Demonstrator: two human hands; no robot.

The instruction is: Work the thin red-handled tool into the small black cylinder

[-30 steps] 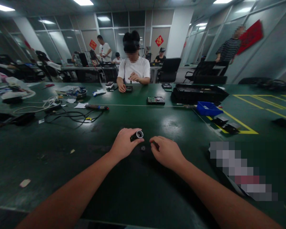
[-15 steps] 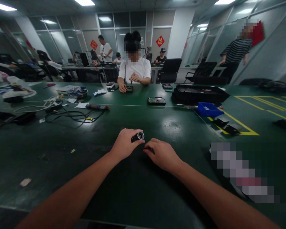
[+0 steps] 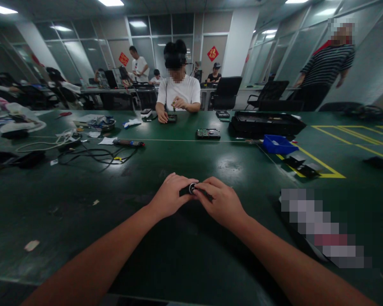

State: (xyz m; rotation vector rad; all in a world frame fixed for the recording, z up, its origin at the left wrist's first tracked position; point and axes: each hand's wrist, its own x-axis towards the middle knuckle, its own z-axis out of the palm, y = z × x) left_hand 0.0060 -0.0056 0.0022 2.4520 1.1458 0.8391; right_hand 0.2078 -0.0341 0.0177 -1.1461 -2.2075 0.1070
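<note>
the left hand point(image 3: 168, 195) is wrapped around a black cylinder point(image 3: 185, 190), between the 2 hands. the right hand point(image 3: 221, 199) has its fingertips narrowly together at the silvery rim point(image 3: 190, 188); i cannot tell what they hold. beyond the grip lies a circuit-board drive point(image 3: 208, 134); farther right, a blue bin point(image 3: 279, 145).

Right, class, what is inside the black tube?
In the black tube, a little darkness shows within the pale rim; the right hand hides the rest, so contents are unclear.

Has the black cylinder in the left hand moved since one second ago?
Yes: the black cylinder, held by the left hand, has shifted slightly right and lower in view, judged against the nearest green circuit board.
</note>
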